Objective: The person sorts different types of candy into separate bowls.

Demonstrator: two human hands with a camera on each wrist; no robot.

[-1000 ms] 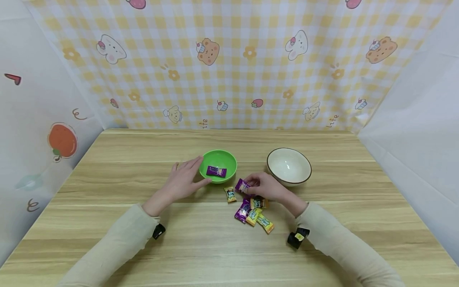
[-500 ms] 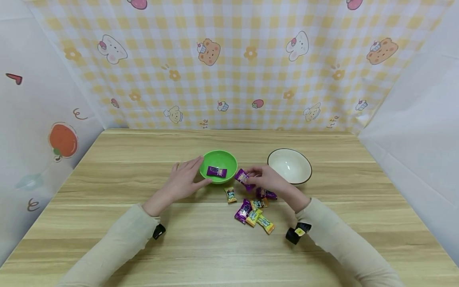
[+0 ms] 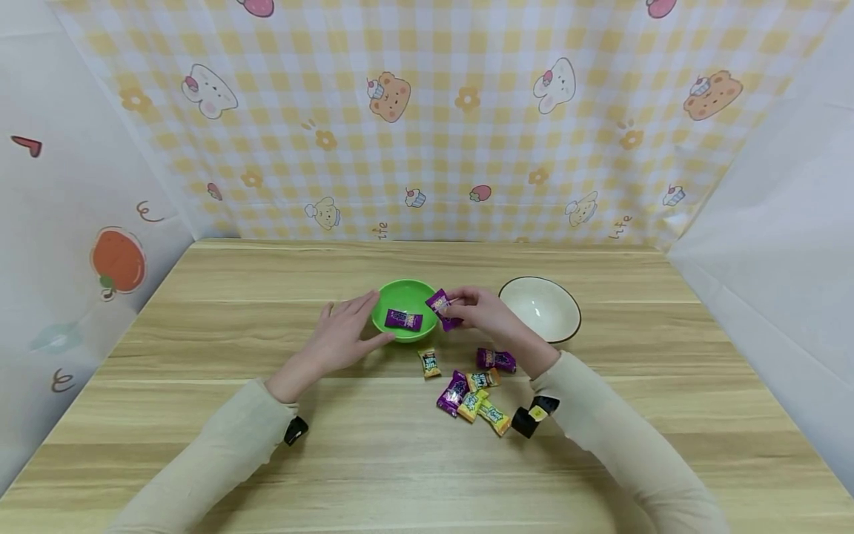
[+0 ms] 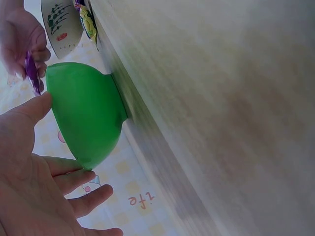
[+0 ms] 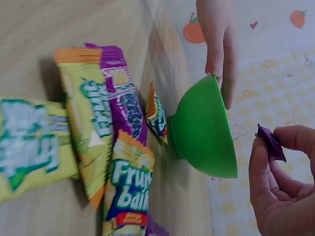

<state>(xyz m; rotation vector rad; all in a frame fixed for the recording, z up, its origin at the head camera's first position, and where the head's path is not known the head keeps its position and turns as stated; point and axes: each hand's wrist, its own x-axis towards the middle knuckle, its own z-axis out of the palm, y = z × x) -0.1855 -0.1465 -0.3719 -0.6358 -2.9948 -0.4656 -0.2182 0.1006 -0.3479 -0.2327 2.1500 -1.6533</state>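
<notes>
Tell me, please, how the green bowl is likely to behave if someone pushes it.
The green bowl would probably slide rather than roll, since it stands upright on its foot. Pushed high, it might tip, because that foot is clearly narrower than the rim. Its smooth-looking outer wall may feel somewhat slippery.

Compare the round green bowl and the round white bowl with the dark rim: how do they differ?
The round green bowl looks plain; the round white bowl has a dark rim and painted patterns outside. In the head view, the green bowl looks smaller than the white bowl. The left hand touches the green bowl, not the white bowl. Both stand upright on the wood-grain table.
</notes>
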